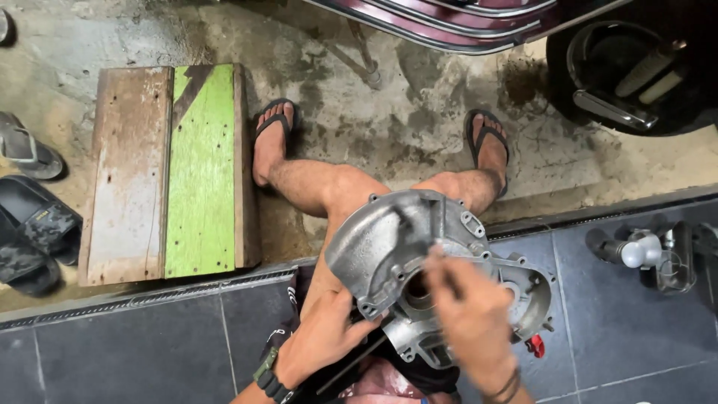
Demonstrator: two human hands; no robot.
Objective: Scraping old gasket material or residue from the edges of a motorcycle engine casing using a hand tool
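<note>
One grey cast-metal engine casing [426, 277] rested on the seated person's lap, its long axis running from lower left to upper right. The left hand [321, 337] clasped its near lower edge; the right hand [471, 314] sat on top nearer the central bore, fingers pinched (on what I could not tell). Two sandalled feet [273, 138] lay beyond.
</note>
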